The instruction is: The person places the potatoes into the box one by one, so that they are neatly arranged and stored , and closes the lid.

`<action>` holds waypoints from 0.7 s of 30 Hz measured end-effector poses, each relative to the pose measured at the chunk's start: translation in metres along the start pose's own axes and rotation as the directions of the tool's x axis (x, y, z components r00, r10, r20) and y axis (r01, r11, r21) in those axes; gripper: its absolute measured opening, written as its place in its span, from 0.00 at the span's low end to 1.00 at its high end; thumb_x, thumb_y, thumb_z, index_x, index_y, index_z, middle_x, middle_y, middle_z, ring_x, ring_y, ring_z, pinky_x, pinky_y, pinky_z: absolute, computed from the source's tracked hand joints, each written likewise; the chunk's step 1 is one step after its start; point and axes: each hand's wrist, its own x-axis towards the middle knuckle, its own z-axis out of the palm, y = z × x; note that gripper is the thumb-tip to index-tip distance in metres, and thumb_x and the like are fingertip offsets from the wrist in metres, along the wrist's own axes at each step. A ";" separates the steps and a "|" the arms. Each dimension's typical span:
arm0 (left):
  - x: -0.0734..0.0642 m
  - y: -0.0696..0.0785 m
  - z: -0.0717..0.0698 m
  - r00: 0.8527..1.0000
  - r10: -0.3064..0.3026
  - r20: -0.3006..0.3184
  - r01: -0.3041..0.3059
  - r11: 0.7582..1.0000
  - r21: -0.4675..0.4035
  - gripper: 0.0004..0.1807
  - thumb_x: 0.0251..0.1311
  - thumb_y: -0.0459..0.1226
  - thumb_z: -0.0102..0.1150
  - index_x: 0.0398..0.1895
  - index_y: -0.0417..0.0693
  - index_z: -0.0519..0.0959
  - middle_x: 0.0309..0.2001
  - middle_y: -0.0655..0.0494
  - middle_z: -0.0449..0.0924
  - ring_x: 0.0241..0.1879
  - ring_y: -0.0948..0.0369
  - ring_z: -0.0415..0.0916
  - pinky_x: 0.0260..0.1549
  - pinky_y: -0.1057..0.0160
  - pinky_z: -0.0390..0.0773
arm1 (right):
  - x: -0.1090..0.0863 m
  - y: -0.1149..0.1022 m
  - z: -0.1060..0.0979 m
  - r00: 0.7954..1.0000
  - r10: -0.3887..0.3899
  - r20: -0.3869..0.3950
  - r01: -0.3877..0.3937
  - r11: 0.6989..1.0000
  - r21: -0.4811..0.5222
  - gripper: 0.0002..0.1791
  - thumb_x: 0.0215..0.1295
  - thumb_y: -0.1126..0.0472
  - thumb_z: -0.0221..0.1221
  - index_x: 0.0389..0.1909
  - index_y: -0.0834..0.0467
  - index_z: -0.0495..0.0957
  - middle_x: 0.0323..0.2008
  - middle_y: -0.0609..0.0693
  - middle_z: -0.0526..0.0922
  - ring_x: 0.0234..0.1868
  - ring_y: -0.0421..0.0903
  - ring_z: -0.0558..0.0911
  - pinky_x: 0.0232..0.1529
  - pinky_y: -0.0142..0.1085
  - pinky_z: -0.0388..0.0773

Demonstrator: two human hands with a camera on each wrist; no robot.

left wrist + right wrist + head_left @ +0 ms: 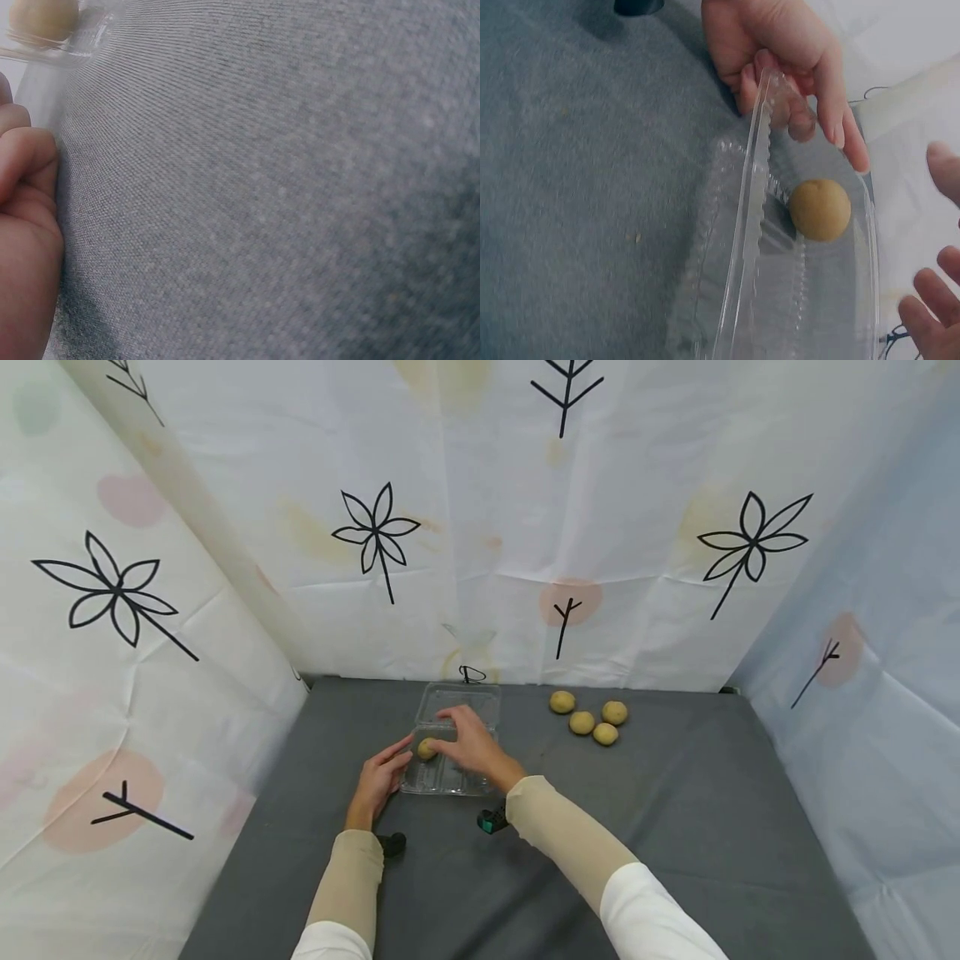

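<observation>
A clear plastic clamshell container [442, 787] lies with its lid [459, 695] folded back. One round yellow potato [820, 210] sits inside, toward the left end of the container. My left hand [377, 781] holds the container at its left side; in the right wrist view some of its fingers are bent at the corner and others stretch along the end. Over the container is my right hand [474, 745], its fingers spread and holding nothing. In the right wrist view its fingertips [934, 296] stand apart from the potato.
Several more potatoes [582, 722] lie grouped on the grey tabletop [675, 810], to the right of the container. White patterned cloth [465, 527] hangs behind the table and at both sides. Dark straps or devices [492, 819] show at the wrists.
</observation>
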 end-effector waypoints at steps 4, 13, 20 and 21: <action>0.000 0.002 0.001 1.000 0.014 0.008 -0.014 1.000 -0.001 0.23 0.69 0.43 0.64 0.67 0.58 0.79 0.17 0.66 0.64 0.13 0.68 0.52 0.15 0.69 0.59 | -0.004 0.000 -0.005 0.999 -0.041 -0.022 0.037 0.984 -0.177 0.33 0.72 0.44 0.61 0.73 0.53 0.67 0.72 0.56 0.65 0.73 0.57 0.66 0.70 0.54 0.68; -0.001 0.001 0.000 1.000 0.024 0.006 -0.024 1.000 0.004 0.25 0.69 0.43 0.64 0.68 0.56 0.77 0.16 0.67 0.62 0.12 0.69 0.51 0.16 0.69 0.58 | -0.009 0.001 -0.004 0.999 -0.031 -0.006 0.024 0.870 -0.493 0.47 0.70 0.28 0.52 0.82 0.47 0.52 0.82 0.57 0.49 0.83 0.62 0.48 0.79 0.62 0.46; 0.000 0.000 0.001 1.000 0.019 0.006 -0.019 1.000 -0.001 0.24 0.68 0.42 0.65 0.68 0.56 0.78 0.15 0.67 0.61 0.12 0.69 0.51 0.15 0.69 0.58 | -0.015 0.007 -0.006 1.000 0.007 0.016 0.004 0.812 -0.584 0.55 0.64 0.20 0.48 0.83 0.43 0.44 0.83 0.56 0.39 0.83 0.64 0.39 0.78 0.65 0.42; 0.000 0.000 0.001 1.000 0.019 0.005 -0.019 1.000 0.001 0.24 0.68 0.42 0.65 0.68 0.56 0.78 0.15 0.67 0.61 0.12 0.68 0.51 0.14 0.69 0.58 | -0.015 0.008 -0.007 1.000 0.006 0.014 0.003 0.805 -0.594 0.55 0.64 0.19 0.48 0.83 0.43 0.43 0.84 0.56 0.39 0.83 0.64 0.39 0.78 0.66 0.41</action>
